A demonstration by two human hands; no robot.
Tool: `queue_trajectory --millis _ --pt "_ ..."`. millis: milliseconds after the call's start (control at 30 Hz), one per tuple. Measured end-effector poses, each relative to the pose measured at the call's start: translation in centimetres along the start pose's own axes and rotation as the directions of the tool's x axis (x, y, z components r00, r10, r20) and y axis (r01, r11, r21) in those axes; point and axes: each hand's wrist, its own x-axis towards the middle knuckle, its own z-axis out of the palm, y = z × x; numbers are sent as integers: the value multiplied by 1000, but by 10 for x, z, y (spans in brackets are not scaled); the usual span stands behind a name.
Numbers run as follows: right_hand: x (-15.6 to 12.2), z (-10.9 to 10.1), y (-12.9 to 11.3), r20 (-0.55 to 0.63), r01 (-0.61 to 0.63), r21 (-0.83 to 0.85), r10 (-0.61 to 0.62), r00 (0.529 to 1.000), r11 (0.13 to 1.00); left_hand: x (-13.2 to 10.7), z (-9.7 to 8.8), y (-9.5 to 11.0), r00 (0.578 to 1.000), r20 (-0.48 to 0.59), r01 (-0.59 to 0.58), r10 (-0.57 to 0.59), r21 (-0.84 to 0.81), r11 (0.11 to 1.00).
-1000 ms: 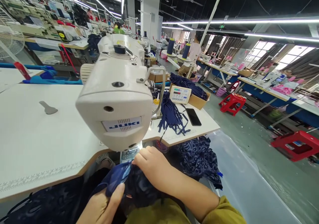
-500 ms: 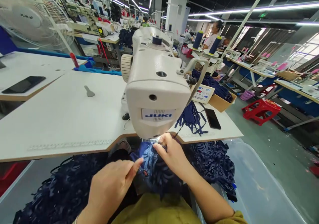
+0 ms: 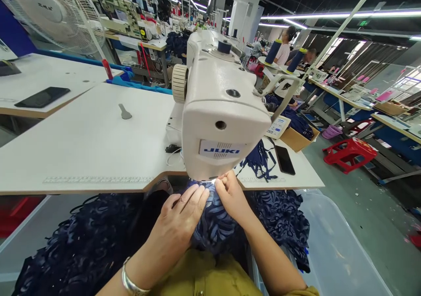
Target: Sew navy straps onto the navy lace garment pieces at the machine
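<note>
A white JUKI sewing machine (image 3: pixel 217 107) stands on the white table (image 3: pixel 82 142). Dark blue patterned fabric (image 3: pixel 215 223) lies under its head, bunched in front of me. My left hand (image 3: pixel 179 221) rests flat on the fabric with its fingers stretched toward the needle area. My right hand (image 3: pixel 232 195) pinches the fabric's edge right below the machine's head, fingers curled together. The needle itself is hidden by the machine's head and my fingers.
More dark blue fabric (image 3: pixel 75 247) piles at the lower left and right. Blue strips (image 3: pixel 259 160) and a black phone (image 3: pixel 284 160) lie on the table's right. A clear plastic bin (image 3: pixel 332 247), a cardboard box (image 3: pixel 296 140), a fan (image 3: pixel 55 11), red stools (image 3: pixel 350 153) and other workers surround.
My left hand moved up and forward from the fabric's near edge to lie flat beside the right hand under the machine's head. The view shifted a little closer.
</note>
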Motion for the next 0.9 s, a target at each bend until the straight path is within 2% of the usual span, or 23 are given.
queue_trajectory --millis 100,267,733,900 --pt "5 4 -1 -42 62 -107 -66 997 992 3 -2 1 999 -25 27 -26 19 999" --pt "8 6 1 -80 68 -201 -86 993 977 7 -3 0 999 -47 24 -23 32 999" --pt "8 8 3 -64 60 -189 -73 995 980 6 0 3 997 -72 32 -27 73 997" --pt "8 10 2 -80 57 -183 -72 994 981 4 0 4 993 -84 91 -87 48 995"
